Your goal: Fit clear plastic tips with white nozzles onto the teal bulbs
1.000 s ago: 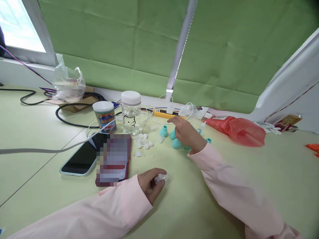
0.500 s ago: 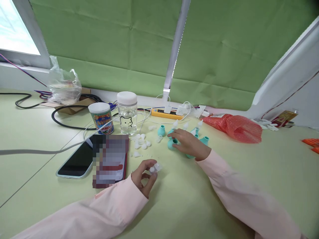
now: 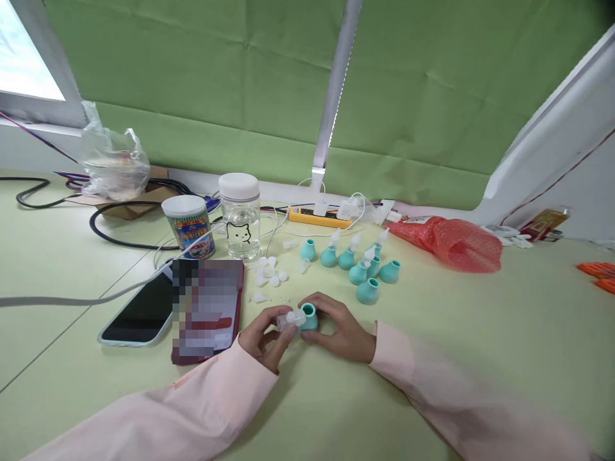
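Observation:
My left hand (image 3: 266, 334) pinches a small clear plastic nozzle piece (image 3: 291, 319) between thumb and fingers. My right hand (image 3: 339, 328) is wrapped round a teal rubber bulb (image 3: 309, 318), its round mouth facing up. The nozzle piece is right at the bulb's left side; whether they touch I cannot tell. Behind the right hand stand several more teal bulbs (image 3: 368, 291), some with white pointed tips (image 3: 355, 242) on them and others with open mouths. Small white tips (image 3: 262, 275) lie in a loose pile beyond my left hand, with a clear piece (image 3: 303, 266) nearby.
Two phones, one dark-screened (image 3: 139, 315) and one in a red case (image 3: 211, 314), lie at left. Behind them stand a patterned canister (image 3: 189, 227) and a water bottle (image 3: 239, 221). A yellow power strip (image 3: 312, 218) and red bubble wrap (image 3: 451, 243) lie farther back.
My right hand has come from the group of bulbs toward me and left, bringing one teal bulb beside the nozzle piece. My left hand still holds that piece. The view has shifted slightly.

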Demonstrator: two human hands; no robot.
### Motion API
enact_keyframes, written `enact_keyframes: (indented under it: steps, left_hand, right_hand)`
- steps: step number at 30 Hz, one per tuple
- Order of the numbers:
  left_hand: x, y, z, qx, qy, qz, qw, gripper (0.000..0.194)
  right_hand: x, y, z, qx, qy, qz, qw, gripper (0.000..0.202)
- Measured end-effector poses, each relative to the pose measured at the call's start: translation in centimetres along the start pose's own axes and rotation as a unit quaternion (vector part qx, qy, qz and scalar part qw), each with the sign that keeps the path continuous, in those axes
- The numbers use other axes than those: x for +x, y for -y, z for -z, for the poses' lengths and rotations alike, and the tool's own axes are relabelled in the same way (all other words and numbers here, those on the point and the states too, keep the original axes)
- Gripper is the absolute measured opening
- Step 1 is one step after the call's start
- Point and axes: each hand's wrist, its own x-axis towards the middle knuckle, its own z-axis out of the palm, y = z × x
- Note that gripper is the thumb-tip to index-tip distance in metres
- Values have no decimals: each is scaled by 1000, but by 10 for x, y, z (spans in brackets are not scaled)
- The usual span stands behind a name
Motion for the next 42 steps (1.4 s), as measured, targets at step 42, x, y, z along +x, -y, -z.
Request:
enact_keyframes:
  steps: [42]
  left_hand:
    - [-9,-9,10,135,152,-146,968,18]
  right_hand:
    - [7,34,19,340,197,-430,813,32]
